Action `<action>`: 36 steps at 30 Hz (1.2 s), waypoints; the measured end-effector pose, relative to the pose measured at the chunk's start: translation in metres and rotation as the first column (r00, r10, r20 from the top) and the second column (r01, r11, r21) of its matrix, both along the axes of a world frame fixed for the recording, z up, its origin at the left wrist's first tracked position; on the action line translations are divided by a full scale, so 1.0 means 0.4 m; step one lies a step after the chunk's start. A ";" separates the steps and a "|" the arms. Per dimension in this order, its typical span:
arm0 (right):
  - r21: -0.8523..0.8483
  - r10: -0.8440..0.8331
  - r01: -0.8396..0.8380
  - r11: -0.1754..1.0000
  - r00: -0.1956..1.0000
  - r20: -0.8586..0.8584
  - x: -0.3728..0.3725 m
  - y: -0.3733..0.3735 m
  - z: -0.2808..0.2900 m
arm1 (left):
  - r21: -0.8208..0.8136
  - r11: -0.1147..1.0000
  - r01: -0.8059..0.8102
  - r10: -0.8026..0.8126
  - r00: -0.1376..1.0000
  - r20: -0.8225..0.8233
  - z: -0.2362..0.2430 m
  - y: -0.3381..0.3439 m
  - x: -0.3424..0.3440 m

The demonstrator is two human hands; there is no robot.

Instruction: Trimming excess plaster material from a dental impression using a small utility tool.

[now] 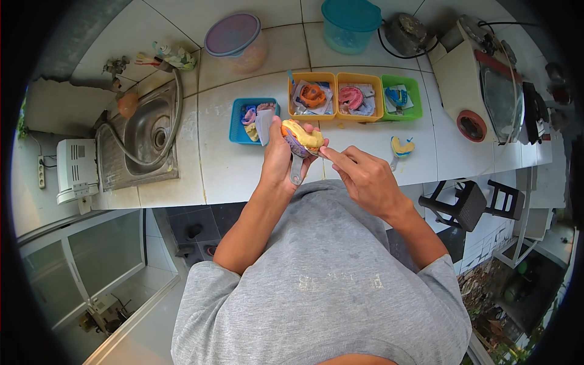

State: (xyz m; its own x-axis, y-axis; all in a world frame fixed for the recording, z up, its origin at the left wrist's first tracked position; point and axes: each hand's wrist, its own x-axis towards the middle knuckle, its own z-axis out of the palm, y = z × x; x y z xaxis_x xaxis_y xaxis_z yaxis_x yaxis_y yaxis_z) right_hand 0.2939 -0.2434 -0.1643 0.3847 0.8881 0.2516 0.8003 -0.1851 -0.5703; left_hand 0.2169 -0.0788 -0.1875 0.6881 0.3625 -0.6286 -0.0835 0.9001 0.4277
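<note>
Endwise, dental tray [302, 139], handle [296, 173] toward shirt [322, 255]

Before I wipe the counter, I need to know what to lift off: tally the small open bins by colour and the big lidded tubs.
Yellow bins: 2
Green bin: 1
Blue bin: 1
Lidded tubs: 2
Total: 6
</note>
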 end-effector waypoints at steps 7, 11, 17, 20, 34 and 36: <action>-0.091 -0.013 0.012 0.996 1.000 -0.004 -0.015 0.001 -0.019 | 0.118 0.993 -0.004 0.011 0.998 -0.057 -0.002 0.006 -0.010; 0.010 -0.069 0.071 0.997 0.985 -0.161 -0.051 0.023 -0.044 | 0.153 0.988 -0.009 0.026 0.994 -0.104 0.013 -0.007 -0.007; 0.143 -0.138 0.221 0.965 0.887 -0.440 -0.085 0.059 -0.076 | 0.193 0.970 -0.150 0.163 0.985 -0.055 0.002 -0.008 0.005; 0.114 -0.162 0.264 0.958 0.824 -0.543 -0.101 0.063 -0.076 | 0.193 0.968 -0.159 0.172 0.984 -0.052 -0.007 -0.008 0.003; 0.166 -0.126 0.191 0.968 0.933 -0.337 -0.058 0.042 -0.083 | 0.311 0.937 -0.160 0.156 0.987 0.038 -0.013 -0.029 0.012; 0.150 -0.146 0.252 0.956 0.853 -0.502 -0.078 0.053 -0.076 | 0.330 0.924 -0.192 0.183 0.981 0.057 -0.014 -0.028 0.015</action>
